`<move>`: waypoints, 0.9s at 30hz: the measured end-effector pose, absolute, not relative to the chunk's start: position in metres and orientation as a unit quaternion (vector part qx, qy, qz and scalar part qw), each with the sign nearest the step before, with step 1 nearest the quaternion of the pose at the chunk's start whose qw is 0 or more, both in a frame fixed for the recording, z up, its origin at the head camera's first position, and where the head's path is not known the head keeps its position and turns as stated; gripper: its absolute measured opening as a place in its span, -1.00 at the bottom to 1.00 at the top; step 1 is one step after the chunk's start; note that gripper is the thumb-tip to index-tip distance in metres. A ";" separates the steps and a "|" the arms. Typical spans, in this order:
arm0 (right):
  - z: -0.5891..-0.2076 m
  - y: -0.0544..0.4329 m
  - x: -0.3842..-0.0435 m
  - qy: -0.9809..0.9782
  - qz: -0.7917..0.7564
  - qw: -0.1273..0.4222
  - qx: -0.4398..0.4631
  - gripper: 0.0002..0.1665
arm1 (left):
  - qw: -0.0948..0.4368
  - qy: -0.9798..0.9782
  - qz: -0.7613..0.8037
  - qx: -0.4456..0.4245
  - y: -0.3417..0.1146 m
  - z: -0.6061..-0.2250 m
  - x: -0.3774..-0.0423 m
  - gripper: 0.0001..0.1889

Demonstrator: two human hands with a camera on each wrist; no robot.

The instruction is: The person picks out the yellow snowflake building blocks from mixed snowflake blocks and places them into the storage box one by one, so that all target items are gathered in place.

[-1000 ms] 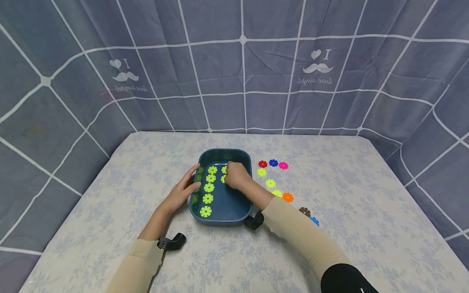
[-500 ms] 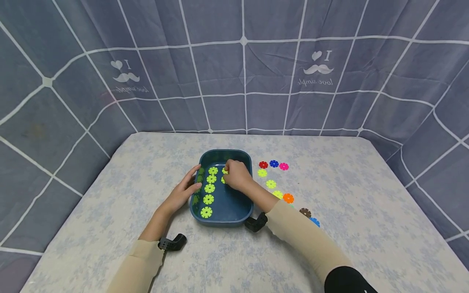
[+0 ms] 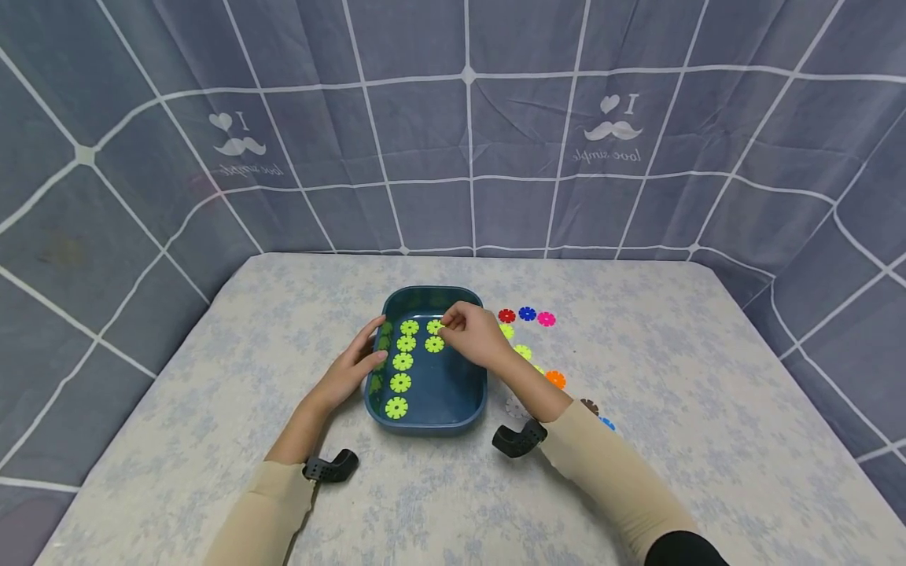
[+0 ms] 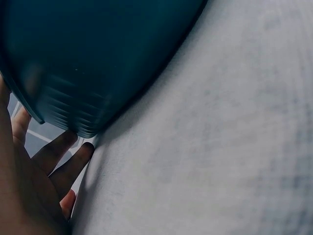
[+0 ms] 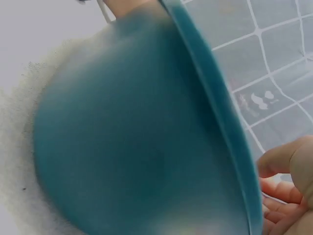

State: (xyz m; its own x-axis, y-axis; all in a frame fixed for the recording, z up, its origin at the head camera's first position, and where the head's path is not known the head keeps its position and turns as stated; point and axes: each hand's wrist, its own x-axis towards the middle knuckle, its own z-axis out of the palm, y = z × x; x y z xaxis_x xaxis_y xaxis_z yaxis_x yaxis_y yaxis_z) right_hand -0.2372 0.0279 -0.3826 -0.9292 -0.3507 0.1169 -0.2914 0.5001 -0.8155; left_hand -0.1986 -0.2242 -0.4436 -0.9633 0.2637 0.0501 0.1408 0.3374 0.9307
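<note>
A dark blue-green plastic bin (image 3: 425, 428) stands on the table with yellow-green notched plastic discs lying flat inside. Several discs form a column along its left side, the nearest disc (image 3: 396, 407) lowest. Two more, a far disc (image 3: 435, 326) and a closer disc (image 3: 435, 344), lie right of that column. My left hand (image 3: 345, 371) rests against the bin's left side, thumb at the rim and fingers spread along the outer wall. Over the right rim, my right hand (image 3: 477, 336) hovers with loosely bent fingers, its fingertips beside those two discs. Nothing shows between them in the right wrist view.
On the table right of the bin lie more notched discs: red (image 3: 506, 315), blue (image 3: 527, 314), pink (image 3: 546, 319), orange (image 3: 555, 380), brown (image 3: 590, 406) and several yellow-green. My right forearm partly covers them. A blue-grey curtain (image 3: 524, 204) hangs behind the table.
My right hand has drawn up and to the right from the bin floor, uncovering the two discs of the second column. My left hand stays at the bin's left side.
</note>
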 end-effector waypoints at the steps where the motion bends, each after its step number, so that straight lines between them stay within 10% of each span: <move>1: -0.383 0.030 -0.236 0.863 -0.470 0.034 -0.180 -0.83 | 0.055 0.815 0.563 0.123 -0.224 -0.443 -0.199 -0.35; 27: -0.380 0.089 -0.234 0.781 -0.610 0.033 -0.130 -0.84 | 0.058 0.806 0.572 0.137 -0.223 -0.443 -0.197 -0.33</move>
